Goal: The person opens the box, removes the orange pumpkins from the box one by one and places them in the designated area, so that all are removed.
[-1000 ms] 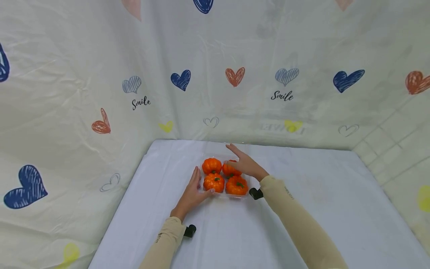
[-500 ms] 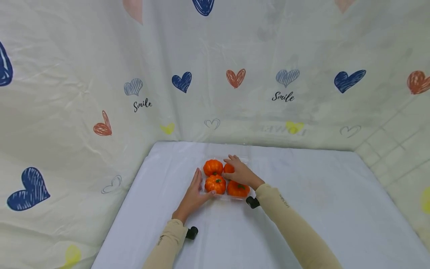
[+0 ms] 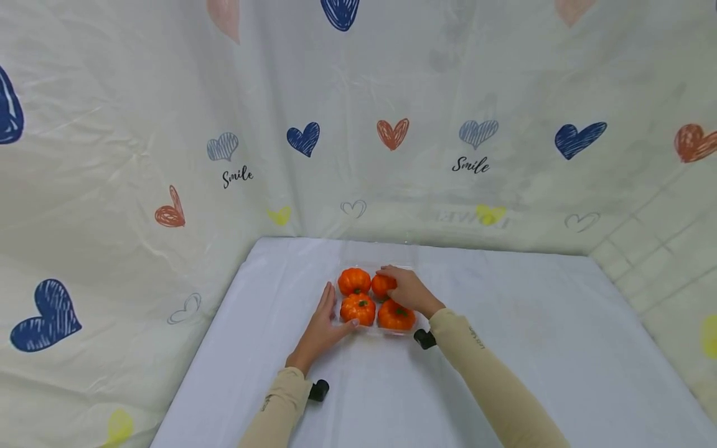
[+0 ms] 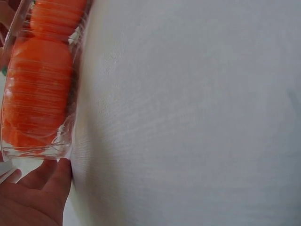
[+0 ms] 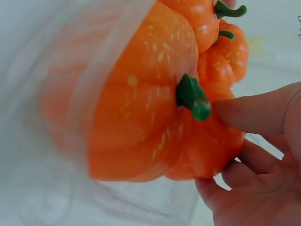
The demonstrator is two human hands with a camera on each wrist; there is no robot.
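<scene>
A clear plastic container [image 3: 386,333] on the table holds several small orange pumpkins with green stems, set in two rows. My left hand [image 3: 320,330] lies along its left side, fingers straight and thumb near the front left corner; in the left wrist view, fingertips meet the clear wall beside a pumpkin [image 4: 40,89]. With thumb and fingers around it, my right hand [image 3: 411,291] grips the far right pumpkin [image 3: 383,284]. In the right wrist view, the near right pumpkin [image 5: 136,103] stands in front of the gripped pumpkin [image 5: 207,146], partly covering it.
A white cloth covers the table [image 3: 521,348]. Behind it hangs a pale curtain [image 3: 358,81] printed with hearts and words. A clear lid-like flap seems to rise behind the container. Black cameras [image 3: 318,390] sit at both wrists.
My right hand has come down from above the far right pumpkin, and its fingers have closed around it. The left hand stays beside the container.
</scene>
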